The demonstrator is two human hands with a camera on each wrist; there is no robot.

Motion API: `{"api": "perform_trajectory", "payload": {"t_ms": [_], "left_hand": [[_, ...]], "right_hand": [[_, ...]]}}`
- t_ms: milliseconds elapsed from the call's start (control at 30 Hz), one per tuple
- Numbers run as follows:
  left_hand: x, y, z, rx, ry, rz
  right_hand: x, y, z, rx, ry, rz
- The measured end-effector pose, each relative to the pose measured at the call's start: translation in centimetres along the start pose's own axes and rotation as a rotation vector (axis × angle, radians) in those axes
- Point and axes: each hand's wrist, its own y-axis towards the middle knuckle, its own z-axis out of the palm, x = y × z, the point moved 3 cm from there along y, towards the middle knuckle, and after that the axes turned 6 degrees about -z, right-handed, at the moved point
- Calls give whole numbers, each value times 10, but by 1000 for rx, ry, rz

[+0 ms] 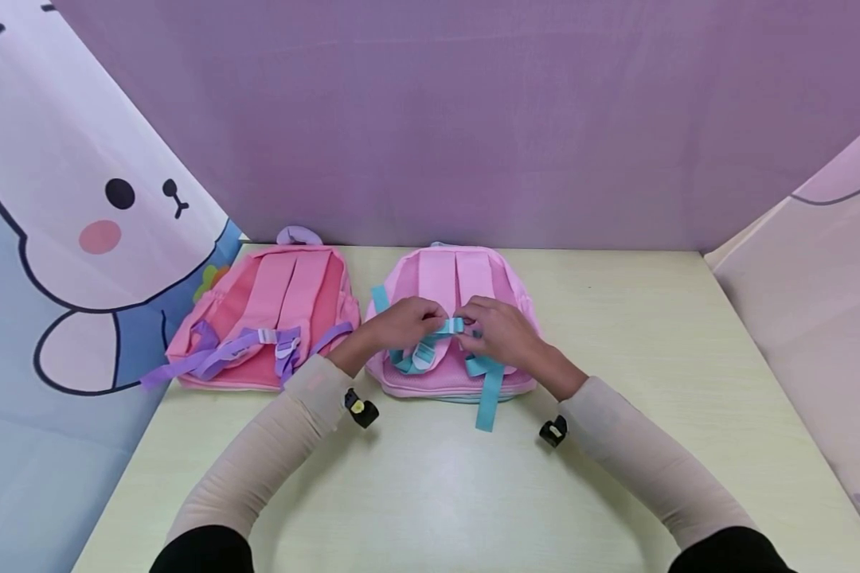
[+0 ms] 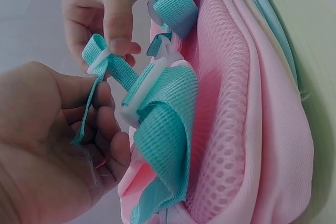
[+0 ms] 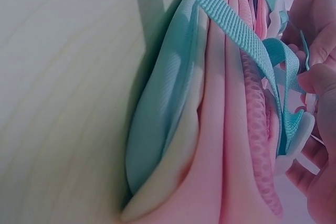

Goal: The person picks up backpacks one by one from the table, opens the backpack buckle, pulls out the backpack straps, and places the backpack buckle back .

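Observation:
The pink backpack (image 1: 437,270) lies on the table with its shoulder straps facing up. Over its middle, my left hand (image 1: 410,322) and right hand (image 1: 503,333) meet at a narrow teal webbing strap (image 1: 455,325) with a small pale slide (image 2: 98,62). My left thumb and fingers pinch the strap by the slide, its thin tail hanging across the palm. From the other side, my right hand (image 2: 105,14) grips the looped part near the slide. A larger white buckle (image 2: 143,88) on wider teal webbing (image 2: 168,114) sits beside the left fingers.
To the left lies a coral backpack (image 1: 258,318) with purple straps (image 1: 222,354), close to the left forearm. A loose teal strap end (image 1: 489,406) hangs past the pink backpack onto the table (image 1: 616,358). A purple backdrop (image 1: 473,119) stands behind.

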Motion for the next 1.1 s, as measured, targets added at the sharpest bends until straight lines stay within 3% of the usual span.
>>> {"api": "perform_trajectory", "payload": {"t_ms": [500, 867, 1100], "left_hand": [[1, -1, 0, 1, 27, 0], [4, -6, -2, 16, -32, -18], [3, -5, -2, 9, -19, -13]], "right_hand": [[0, 1, 1, -4, -2, -10], [-1, 1, -2, 7, -7, 7], [-1, 1, -1, 11, 2, 12]]}}
